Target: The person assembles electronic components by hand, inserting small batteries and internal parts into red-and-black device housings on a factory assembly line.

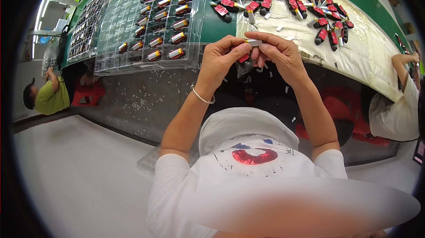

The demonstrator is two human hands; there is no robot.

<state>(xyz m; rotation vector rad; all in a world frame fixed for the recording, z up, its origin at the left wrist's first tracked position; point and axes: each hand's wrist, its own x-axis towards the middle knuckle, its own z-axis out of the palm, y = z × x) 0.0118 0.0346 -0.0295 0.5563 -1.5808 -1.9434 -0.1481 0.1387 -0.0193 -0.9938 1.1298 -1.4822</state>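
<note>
Both of my hands meet in front of the bench edge, around one small black-and-red electronic part with a silver-white block (253, 42) on its upper side. My left hand (220, 58), with a pale bangle at its wrist, pinches the part between thumb and fingers. From the other side, the thumb and index finger of my right hand (283, 58) close on the silver-white block. Fingers cover most of the part. Beyond my hands, many similar black pieces with red faces (266, 4) lie loose on a pale sheet (283, 27), several with silver-white blocks beside or on them.
Left of my hands, a clear compartment tray (119, 25) holds rows of similar parts, mostly on its right side. A fuller tray (90, 21) lies farther left. White scraps (144, 89) litter the floor. One person (53, 94) is at far left, another (394, 114) at right.
</note>
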